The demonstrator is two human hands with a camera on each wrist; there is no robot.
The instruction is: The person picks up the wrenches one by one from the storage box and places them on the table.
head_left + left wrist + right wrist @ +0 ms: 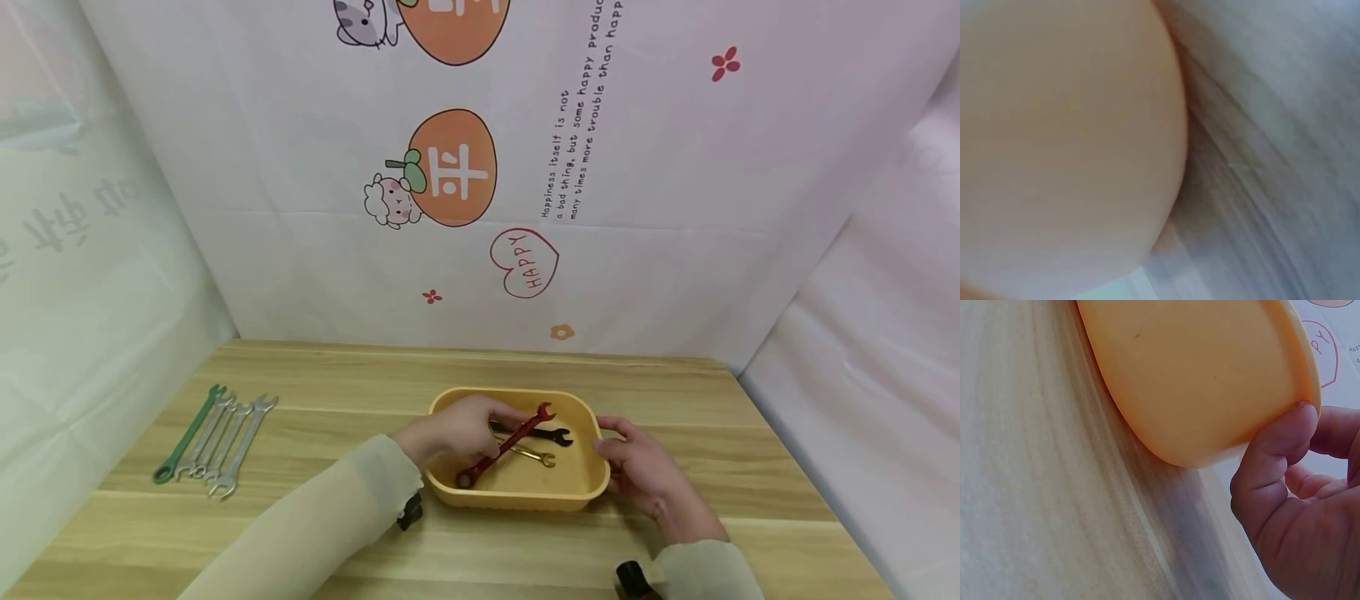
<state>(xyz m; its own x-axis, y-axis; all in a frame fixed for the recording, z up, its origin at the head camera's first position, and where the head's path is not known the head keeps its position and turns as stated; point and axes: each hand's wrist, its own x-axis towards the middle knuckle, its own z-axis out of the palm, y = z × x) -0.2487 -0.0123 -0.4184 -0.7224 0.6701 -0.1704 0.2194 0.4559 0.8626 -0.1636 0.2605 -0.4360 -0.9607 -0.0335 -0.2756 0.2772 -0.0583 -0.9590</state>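
Observation:
Inside a yellow plastic basin (517,500) on the table, my left hand (467,427) holds a red combination wrench (512,445) that lies slantwise, open end up and to the right. Under and beside it are a black wrench (555,435) and a gold wrench (536,455), their left ends hidden by the hand. My right hand (641,468) grips the basin's right end, thumb (1275,440) against the wall near the rim. A blurred tan surface fills much of the left wrist view.
On the left of the wooden table (315,383) a green wrench (187,437) and several silver wrenches (243,446) lie side by side. A white printed sheet (645,275) stands behind the table, and white sheets hang on both sides.

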